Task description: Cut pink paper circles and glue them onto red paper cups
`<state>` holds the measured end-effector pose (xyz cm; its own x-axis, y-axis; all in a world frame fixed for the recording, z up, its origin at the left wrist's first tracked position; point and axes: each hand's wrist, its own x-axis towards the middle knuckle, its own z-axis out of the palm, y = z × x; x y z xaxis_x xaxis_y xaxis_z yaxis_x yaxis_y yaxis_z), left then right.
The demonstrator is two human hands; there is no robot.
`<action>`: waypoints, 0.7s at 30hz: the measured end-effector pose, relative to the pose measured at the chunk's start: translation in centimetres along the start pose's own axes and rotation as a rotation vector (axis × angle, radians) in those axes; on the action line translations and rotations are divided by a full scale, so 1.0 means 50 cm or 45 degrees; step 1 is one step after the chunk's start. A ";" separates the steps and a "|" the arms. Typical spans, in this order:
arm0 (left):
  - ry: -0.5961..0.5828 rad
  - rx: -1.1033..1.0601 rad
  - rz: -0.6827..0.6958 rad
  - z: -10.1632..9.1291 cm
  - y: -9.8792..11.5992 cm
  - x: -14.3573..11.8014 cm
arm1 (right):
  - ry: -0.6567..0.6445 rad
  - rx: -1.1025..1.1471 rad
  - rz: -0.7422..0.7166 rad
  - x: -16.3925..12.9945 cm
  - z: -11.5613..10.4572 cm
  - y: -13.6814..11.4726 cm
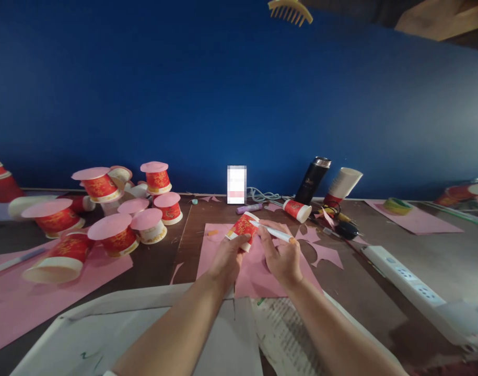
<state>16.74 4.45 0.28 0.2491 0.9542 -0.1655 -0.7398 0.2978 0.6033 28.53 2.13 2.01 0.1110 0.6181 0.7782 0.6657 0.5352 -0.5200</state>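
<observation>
My left hand (226, 257) is wrapped around a red and white paper cup (243, 227), which is tilted above the pink paper sheet (254, 279). In my right hand (282, 256) is a white pen (276, 232) with an orange end, its tip pointing left at the cup's upper side. Whether the tip touches the cup I cannot tell. An orange pen cap (212, 233) lies on the sheet's far left part. Just beyond it are a purple glue stick (249, 208) and another red paper cup (297, 210) on its side.
Several red cups topped with pink paper discs (110, 227) crowd the left. Pink paper scraps (328, 255), a black thermos (314, 180), a tall cup (342, 185) and a white power strip (407, 282) are on the right. A blue wall (199, 94) rises behind.
</observation>
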 end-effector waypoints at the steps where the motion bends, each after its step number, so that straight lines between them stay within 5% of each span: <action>1: 0.024 -0.015 -0.015 0.001 0.002 0.001 | 0.004 -0.006 0.001 0.000 0.000 0.001; 12: 0.122 -0.132 0.008 -0.007 0.010 0.017 | 0.000 -0.021 0.028 -0.002 0.000 0.006; 21: -0.022 0.031 0.136 -0.010 0.001 0.010 | 0.074 -0.009 0.066 -0.002 0.001 0.008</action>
<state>16.49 4.96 -0.17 0.1801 0.9799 -0.0860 -0.7473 0.1932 0.6358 28.74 2.29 1.70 0.1883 0.6104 0.7694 0.6630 0.4990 -0.5581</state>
